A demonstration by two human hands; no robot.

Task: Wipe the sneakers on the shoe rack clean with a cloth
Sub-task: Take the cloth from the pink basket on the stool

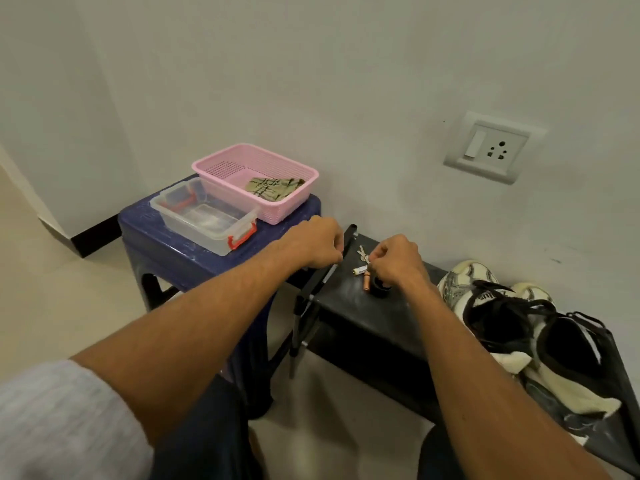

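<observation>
Cloth [273, 188] sits in the pink basket [221, 168], just past the left hand [317, 244], so that hand's nearer. Sneakers [502, 323] are on the rack [363, 317], right of the right hand [394, 261]. Fingers [377, 258] on both curl in; can't tell what they hold.

Soft, even indoor light, faint shadows, wide-angle bending at the edges.
</observation>
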